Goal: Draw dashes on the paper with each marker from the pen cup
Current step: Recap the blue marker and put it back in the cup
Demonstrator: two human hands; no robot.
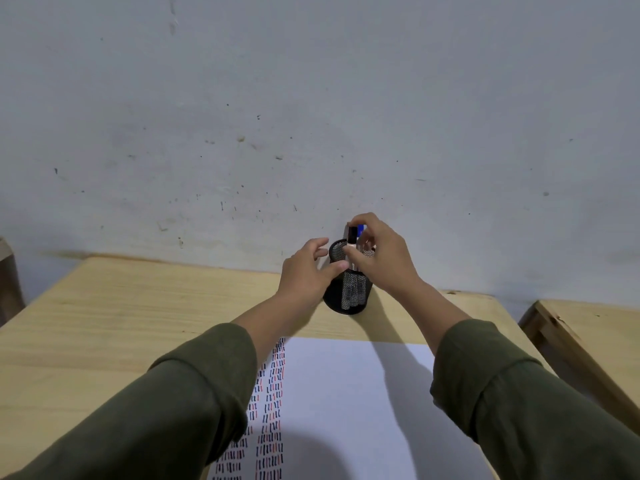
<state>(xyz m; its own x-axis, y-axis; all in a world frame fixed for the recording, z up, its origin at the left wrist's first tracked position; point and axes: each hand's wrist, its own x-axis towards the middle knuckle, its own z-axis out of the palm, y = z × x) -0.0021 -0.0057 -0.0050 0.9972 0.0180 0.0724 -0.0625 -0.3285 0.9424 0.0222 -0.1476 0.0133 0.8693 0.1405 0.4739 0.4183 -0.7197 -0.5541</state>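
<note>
- Right hand [379,258] pinched shut on black-capped marker w/ pale barrel [352,241], fingertips at cap end, thumb on barrel lower down.
- Marker upright, lower part inside black wire-mesh pen cup [349,292], cap poking above rim.
- Blue-capped marker [361,229] just behind, mostly hidden by right fingers; also in cup.
- Left hand [306,271] loosely curled round cup's left side, thumb across mesh front, fingers near rim; touching, not clamped tight as far as can be seen.
- Cup upright on light wood table [138,306], near far edge, close to grey scuffed wall [311,98].
- White paper sheet [346,393] nearer the body, well apart from cup; left strip filled w/ columns of short black, red & blue dashes [273,410], rest blank.
- Both forearms in dark olive sleeves [180,403], left one lying over sheet's left edge.
- 2nd wood table [588,341] at right, apart from main one.
</note>
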